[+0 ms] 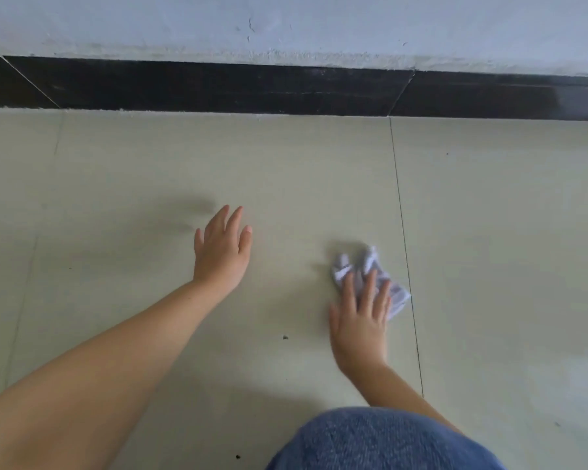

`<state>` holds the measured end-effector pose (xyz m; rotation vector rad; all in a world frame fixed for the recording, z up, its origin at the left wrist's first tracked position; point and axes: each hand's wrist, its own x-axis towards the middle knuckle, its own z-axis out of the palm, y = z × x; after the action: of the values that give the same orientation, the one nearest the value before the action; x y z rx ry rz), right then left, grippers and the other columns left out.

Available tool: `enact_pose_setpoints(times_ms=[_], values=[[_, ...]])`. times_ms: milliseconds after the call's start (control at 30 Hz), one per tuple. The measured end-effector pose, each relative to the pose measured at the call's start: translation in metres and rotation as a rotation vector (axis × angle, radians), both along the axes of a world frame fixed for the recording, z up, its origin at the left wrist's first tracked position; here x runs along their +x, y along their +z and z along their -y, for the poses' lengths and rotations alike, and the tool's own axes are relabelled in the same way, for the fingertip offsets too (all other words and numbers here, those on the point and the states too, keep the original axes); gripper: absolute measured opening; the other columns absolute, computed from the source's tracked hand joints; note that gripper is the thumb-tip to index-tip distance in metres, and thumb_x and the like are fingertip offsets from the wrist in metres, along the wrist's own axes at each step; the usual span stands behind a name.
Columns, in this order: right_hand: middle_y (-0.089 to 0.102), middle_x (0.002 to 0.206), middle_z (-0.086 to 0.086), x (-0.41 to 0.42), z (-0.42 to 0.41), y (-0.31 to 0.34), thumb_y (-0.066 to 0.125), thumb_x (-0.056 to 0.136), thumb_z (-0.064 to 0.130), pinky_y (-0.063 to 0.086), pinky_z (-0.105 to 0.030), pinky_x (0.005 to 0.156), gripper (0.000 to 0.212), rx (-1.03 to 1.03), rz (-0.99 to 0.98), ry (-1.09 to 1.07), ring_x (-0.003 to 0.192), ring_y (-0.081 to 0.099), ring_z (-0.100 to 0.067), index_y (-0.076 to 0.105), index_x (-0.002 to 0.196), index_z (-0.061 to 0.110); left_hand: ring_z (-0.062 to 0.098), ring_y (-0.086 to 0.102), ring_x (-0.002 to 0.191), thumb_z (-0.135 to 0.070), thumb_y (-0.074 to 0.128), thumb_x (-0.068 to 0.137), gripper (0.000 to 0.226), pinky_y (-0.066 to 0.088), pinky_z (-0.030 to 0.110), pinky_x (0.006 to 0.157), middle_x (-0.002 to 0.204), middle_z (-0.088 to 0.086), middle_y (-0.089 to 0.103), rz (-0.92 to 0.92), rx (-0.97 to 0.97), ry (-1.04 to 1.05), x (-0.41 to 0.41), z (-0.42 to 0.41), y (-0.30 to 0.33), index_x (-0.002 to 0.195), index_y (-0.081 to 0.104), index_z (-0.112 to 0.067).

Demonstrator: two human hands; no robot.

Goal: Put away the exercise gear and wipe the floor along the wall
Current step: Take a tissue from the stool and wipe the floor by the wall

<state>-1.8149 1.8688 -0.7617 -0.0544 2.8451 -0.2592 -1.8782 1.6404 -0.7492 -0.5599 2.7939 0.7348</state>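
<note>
A crumpled white cloth (370, 266) lies on the pale tiled floor (218, 157), some way in front of the wall. My right hand (362, 320) presses flat on the near part of the cloth, fingers straight and spread. My left hand (222, 247) is stretched out to the left of the cloth, fingers straight, holding nothing and casting a shadow on the tile. No exercise gear is in view.
A dark skirting strip (252, 88) runs along the foot of the white wall (286, 25). A tile joint (403, 239) passes just right of the cloth. My knee in blue jeans (387, 442) is at the bottom. Small dark specks (285, 337) dot the floor.
</note>
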Motion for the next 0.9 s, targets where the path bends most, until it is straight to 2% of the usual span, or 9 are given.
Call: enact_pose_setpoints(times_ms=[167, 233, 333, 400, 533, 600, 700, 833, 900], values=[[0.043, 0.147, -0.005, 0.087, 0.085, -0.01, 0.027, 0.095, 0.045, 0.011, -0.045, 0.118, 0.044, -0.097, -0.017, 0.967, 0.139, 0.026, -0.036, 0.056, 0.128, 0.037, 0.015, 0.014, 0.144, -0.033, 0.028, 0.101, 0.046, 0.004, 0.045, 0.117, 0.156, 0.002, 0.021, 0.053, -0.028, -0.076, 0.004, 0.002, 0.008, 0.145, 0.03, -0.022], [0.045, 0.146, 0.0, 0.087, 0.059, -0.018, 0.032, 0.094, 0.048, 0.012, -0.04, 0.119, 0.041, -0.045, 0.003, 1.059, 0.138, 0.033, -0.029, 0.056, 0.126, 0.04, 0.015, 0.014, 0.144, -0.034, 0.027, 0.101, 0.046, 0.004, 0.045, 0.117, 0.156, 0.002, 0.021, 0.081, -0.054, -0.106, 0.01, 0.007, 0.011, 0.145, 0.031, -0.022], [0.031, 0.152, -0.002, 0.074, -0.026, -0.017, 0.032, 0.093, 0.05, 0.013, -0.04, 0.116, 0.047, -0.027, 0.04, 0.808, 0.143, 0.018, -0.029, 0.044, 0.136, 0.035, 0.016, 0.014, 0.144, -0.035, 0.027, 0.101, 0.046, 0.005, 0.046, 0.117, 0.155, 0.003, 0.021, 0.105, -0.066, -0.128, 0.014, 0.01, 0.012, 0.145, 0.031, -0.021], [0.017, 0.157, -0.004, 0.053, -0.102, -0.009, 0.016, 0.1, 0.045, 0.015, -0.045, 0.119, 0.049, 0.043, 0.015, 0.575, 0.145, 0.009, -0.03, 0.032, 0.144, 0.032, 0.016, 0.012, 0.144, -0.036, 0.025, 0.101, 0.047, 0.004, 0.046, 0.117, 0.156, 0.003, 0.02, 0.109, -0.054, -0.144, 0.012, 0.003, 0.011, 0.145, 0.03, -0.021], [0.006, 0.159, -0.014, -0.013, -0.189, 0.006, 0.011, 0.099, 0.043, 0.006, -0.058, 0.116, 0.056, 0.026, 0.104, -0.368, 0.144, 0.0, -0.041, 0.026, 0.147, 0.02, 0.015, 0.01, 0.145, -0.036, 0.025, 0.101, 0.047, 0.003, 0.047, 0.117, 0.156, 0.004, 0.019, 0.09, -0.036, -0.199, 0.003, -0.026, 0.008, 0.145, 0.029, -0.021], [0.001, 0.159, -0.017, -0.027, -0.152, 0.005, 0.018, 0.099, 0.043, -0.003, -0.057, 0.116, 0.054, 0.058, 0.123, -0.583, 0.143, -0.005, -0.045, 0.02, 0.149, 0.022, 0.014, 0.008, 0.145, -0.036, 0.025, 0.101, 0.047, 0.002, 0.047, 0.117, 0.157, 0.003, 0.016, 0.102, -0.021, -0.243, 0.0, -0.046, 0.008, 0.146, 0.027, -0.022], [0.001, 0.158, -0.018, -0.003, -0.057, -0.002, 0.025, 0.097, 0.045, -0.009, -0.053, 0.116, 0.059, 0.027, 0.05, -0.255, 0.142, -0.007, -0.047, 0.017, 0.151, 0.023, 0.012, 0.006, 0.145, -0.036, 0.026, 0.101, 0.048, 0.0, 0.046, 0.116, 0.158, 0.002, 0.013, 0.108, -0.018, -0.306, -0.01, -0.074, 0.012, 0.147, 0.024, -0.023], [0.028, 0.154, -0.011, 0.045, 0.015, 0.003, 0.039, 0.085, 0.046, 0.019, -0.052, 0.114, 0.057, -0.004, 0.009, 0.432, 0.14, 0.02, -0.043, 0.041, 0.14, 0.03, 0.012, 0.006, 0.145, -0.036, 0.028, 0.1, 0.049, 0.001, 0.047, 0.115, 0.158, 0.001, 0.011, 0.102, -0.063, -0.344, -0.026, -0.09, 0.014, 0.148, 0.022, -0.025], [0.033, 0.153, -0.003, 0.036, -0.01, 0.002, 0.036, 0.087, 0.047, 0.02, -0.045, 0.113, 0.053, -0.062, 0.016, 0.619, 0.141, 0.025, -0.033, 0.041, 0.138, 0.035, 0.013, 0.004, 0.146, -0.037, 0.027, 0.1, 0.049, 0.003, 0.049, 0.115, 0.159, 0.001, 0.008, 0.141, -0.083, -0.353, -0.031, -0.091, 0.012, 0.148, 0.022, -0.026]])
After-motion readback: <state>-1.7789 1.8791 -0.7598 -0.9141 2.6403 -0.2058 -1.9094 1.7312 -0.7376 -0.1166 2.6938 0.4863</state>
